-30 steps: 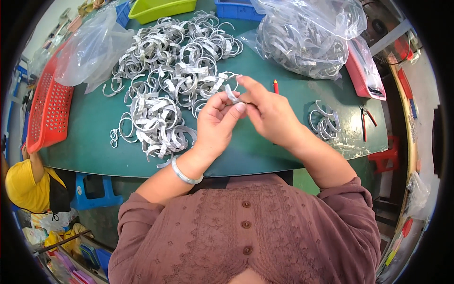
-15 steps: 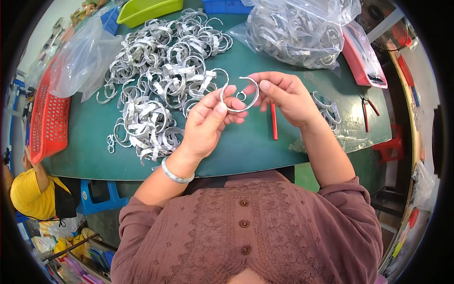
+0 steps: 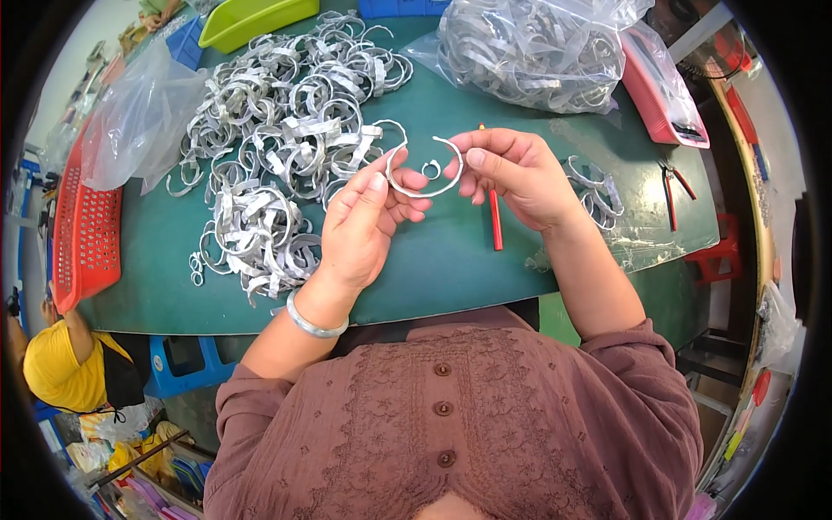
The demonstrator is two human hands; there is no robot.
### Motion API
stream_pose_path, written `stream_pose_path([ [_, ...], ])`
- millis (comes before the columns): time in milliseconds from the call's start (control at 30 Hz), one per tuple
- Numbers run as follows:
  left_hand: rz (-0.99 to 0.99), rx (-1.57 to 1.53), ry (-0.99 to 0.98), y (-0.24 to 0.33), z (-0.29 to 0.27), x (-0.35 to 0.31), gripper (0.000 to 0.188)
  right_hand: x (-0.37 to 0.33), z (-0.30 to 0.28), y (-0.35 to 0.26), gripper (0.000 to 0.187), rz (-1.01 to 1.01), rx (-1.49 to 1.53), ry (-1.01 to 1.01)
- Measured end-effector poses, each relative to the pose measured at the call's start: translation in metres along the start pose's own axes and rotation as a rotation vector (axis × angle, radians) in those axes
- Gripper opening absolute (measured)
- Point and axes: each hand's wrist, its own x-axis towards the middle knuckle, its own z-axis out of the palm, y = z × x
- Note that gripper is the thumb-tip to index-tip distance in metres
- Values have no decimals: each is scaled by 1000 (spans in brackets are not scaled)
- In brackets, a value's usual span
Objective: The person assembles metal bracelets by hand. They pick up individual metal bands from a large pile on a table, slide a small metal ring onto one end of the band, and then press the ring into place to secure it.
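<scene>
Both my hands hold one open silver bangle (image 3: 425, 189) above the green table (image 3: 451, 260). My left hand (image 3: 364, 221) pinches its left end, and my right hand (image 3: 516, 173) pinches its right end near the gap. A small metal ring (image 3: 430, 169) shows inside the bangle's loop. A big heap of silver bangles (image 3: 277, 147) lies on the table to the left of my hands. A smaller bunch of bangles (image 3: 594, 186) lies just right of my right hand. A red pen-like tool (image 3: 495, 221) rests on the table under my right hand.
A clear bag of bangles (image 3: 529, 48) sits at the back right. A red basket (image 3: 82, 225) and a crumpled clear bag (image 3: 130, 121) are at the left, a green tray (image 3: 247, 17) at the back. Red pliers (image 3: 672, 186) and a red tray (image 3: 663, 87) lie at the right. Another person in yellow (image 3: 61, 373) is at the lower left.
My hands came up from the heap's edge with one bangle and now hold it stretched between them. The red tool, once by my right hand, lies on the table.
</scene>
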Motion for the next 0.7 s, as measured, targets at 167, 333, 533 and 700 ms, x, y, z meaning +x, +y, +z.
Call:
stream_pose_path([
  [167,-2,-1,-7,-1,-1,0,42,-1,-1,3,23,-1,8,14],
  [333,-16,1,17,-2,0,0,41,-2,-1,4,23,4,6,29],
  [533,-31,-5,28,-3,-1,1,39,-3,0,4,23,6,-4,45],
  [700,-45,14,41,-3,-1,1,39,-3,-1,5,23,21,-1,54],
])
